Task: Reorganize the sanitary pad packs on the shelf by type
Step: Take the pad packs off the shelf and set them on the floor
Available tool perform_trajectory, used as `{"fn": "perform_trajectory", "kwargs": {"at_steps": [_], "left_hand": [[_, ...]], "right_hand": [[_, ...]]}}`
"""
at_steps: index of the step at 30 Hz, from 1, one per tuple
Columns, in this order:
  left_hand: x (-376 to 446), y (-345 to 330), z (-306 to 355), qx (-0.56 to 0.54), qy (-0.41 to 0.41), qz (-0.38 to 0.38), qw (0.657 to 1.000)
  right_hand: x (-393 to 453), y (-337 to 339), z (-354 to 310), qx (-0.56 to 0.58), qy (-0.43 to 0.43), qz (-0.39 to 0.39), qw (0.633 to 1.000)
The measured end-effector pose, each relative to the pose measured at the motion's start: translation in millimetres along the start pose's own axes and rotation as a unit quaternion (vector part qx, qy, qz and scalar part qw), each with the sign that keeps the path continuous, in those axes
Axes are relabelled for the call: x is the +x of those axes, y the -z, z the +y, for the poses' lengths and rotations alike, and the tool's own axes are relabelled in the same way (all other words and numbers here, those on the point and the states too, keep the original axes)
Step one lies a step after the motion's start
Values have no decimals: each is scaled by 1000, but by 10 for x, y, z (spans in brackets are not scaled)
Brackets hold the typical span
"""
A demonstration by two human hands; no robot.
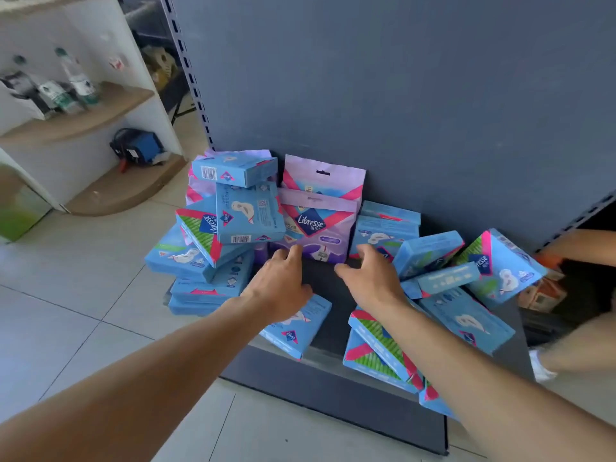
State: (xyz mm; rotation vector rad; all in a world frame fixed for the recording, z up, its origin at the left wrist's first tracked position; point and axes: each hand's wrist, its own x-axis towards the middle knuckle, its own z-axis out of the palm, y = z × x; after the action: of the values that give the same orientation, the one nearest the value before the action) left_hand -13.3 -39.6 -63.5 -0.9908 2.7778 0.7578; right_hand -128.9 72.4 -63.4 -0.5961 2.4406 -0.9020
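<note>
Reaching with two hands toward a messy pile of pad packs on a low dark grey metal shelf (328, 356).

Stretching out the left hand (283, 283), fingers loose and spread, gripping nothing, fingertips just touching the bottom edge of the soft purple plastic pad pack (315, 228) standing at the back. Holding out the right hand (370, 278) just beside it, fingers also relaxed and gripping nothing, near the same purple pack. Lying jumbled to the left, the flat blue cardboard pad boxes (248, 215), stacked and tilted. Lying to the right, more blue pad boxes with pink and green stripes (496, 261), leaning on each other. Resting under the left wrist, one blue box (296, 331) at the shelf's front edge.
</note>
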Motion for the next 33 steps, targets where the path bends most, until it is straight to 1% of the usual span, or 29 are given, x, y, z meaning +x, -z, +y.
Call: {"fn": "perform_trajectory", "kwargs": {"at_steps": [4,7,10,14,18,22,25,27,30,33], "left_hand": [[215,-93,-92,-28,4,9,1000],[369,-82,-188,-31,2,9,999],[491,-59,-263,-18,12,-4,1000],[580,-56,-300,-13,15,-16,1000],[617,-36,-280,-12,15,-21,1000],[615,-36,-232,-15,24,-22,999],[593,-69,-183,-37,40,-13,998],[560,-100,-144,-64,51,-4,997],[493,-114,-75,-132,67,5,989],[383,-53,12,-195,60,11,979]], "right_hand": [[429,-207,21,24,-72,-7,997],[664,-390,-17,73,-84,-20,994],[783,-526,-57,92,-51,-12,994],[899,-590,-111,69,-19,-13,997],[930,-470,-122,112,29,-9,993],[852,-233,-37,96,52,27,994],[779,-38,88,92,52,52,993],[726,78,186,111,53,50,991],[611,248,349,153,55,23,986],[420,395,486,199,66,-11,978]]}}
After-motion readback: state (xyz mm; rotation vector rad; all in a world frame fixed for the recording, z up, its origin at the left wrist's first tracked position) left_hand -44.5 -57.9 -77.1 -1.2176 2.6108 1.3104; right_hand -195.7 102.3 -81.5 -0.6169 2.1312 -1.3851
